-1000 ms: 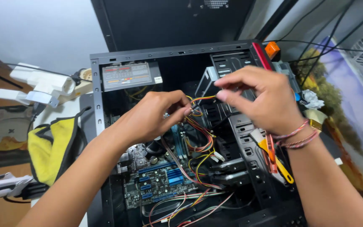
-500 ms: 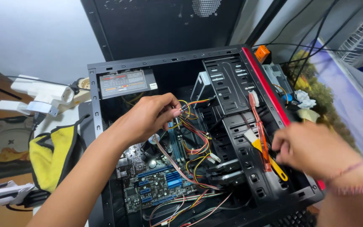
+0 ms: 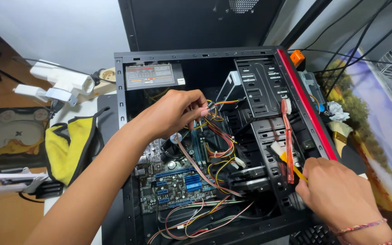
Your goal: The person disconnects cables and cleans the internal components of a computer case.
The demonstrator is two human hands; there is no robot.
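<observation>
Inside an open black computer case (image 3: pixel 128 136) on a desk, coloured wires (image 3: pixel 218 131) are pinched by the left hand (image 3: pixel 173 113); a yellow-handled brush (image 3: pixel 289 161) is gripped by the right hand (image 3: pixel 336 195). Connectors could be tugged loose by the pinch.

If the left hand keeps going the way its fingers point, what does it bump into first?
Probably the silver drive just past the coloured wires that the left hand pinches; depth is unclear.

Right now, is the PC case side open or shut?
Open. The side panel is off the black computer case, baring the motherboard and wires. The left hand grips those wires inside.
</observation>
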